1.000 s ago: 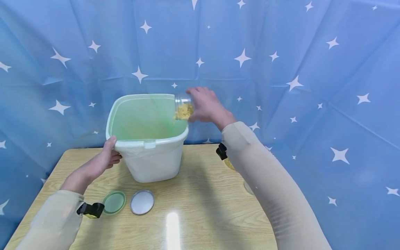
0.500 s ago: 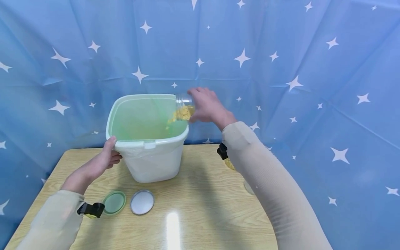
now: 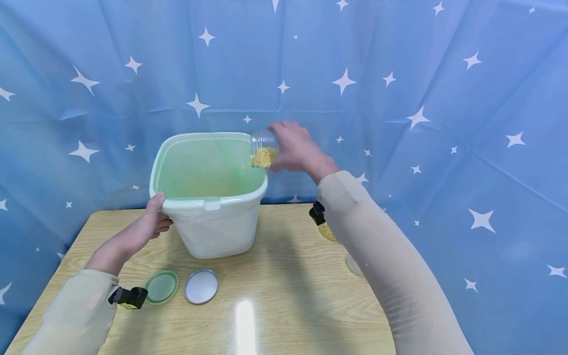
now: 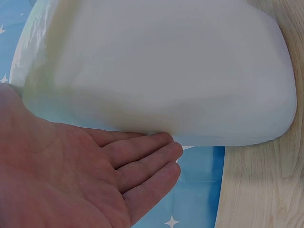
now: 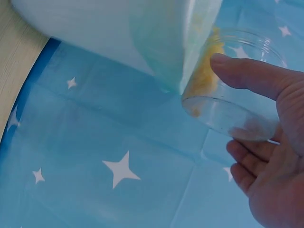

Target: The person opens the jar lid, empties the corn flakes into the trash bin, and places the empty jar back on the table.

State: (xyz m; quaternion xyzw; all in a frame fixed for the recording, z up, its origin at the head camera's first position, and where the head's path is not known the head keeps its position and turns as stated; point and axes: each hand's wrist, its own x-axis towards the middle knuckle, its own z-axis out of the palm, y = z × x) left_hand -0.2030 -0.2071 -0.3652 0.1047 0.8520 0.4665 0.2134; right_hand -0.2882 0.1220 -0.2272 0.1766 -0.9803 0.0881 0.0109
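Observation:
A white plastic bin [image 3: 222,229] with a pale green inside stands open on the table. My left hand [image 3: 146,224] holds its near left corner, thumb at the rim, the other fingers stretched along the outer wall in the left wrist view. In my right hand [image 3: 295,148] is a clear jar [image 3: 265,137], lying on its side with its mouth over the bin's right rim. Yellow flaky bits [image 3: 264,157] lie along the jar's lower side. The right wrist view shows my thumb across the jar [image 5: 232,116] and fingers beneath it.
A green lid [image 3: 161,287] and a white, silver-rimmed lid [image 3: 201,286] lie on the wooden table [image 3: 284,296] in front of the bin. Partly behind my right forearm are something yellow [image 3: 327,231] and a pale round object [image 3: 353,265]. A blue star-printed curtain [image 3: 377,49] hangs behind.
Half a second ago yellow bits were tumbling out of the jar into the bin; now they sit inside its mouth. The jar has moved slightly up and right. The left hand stays put.

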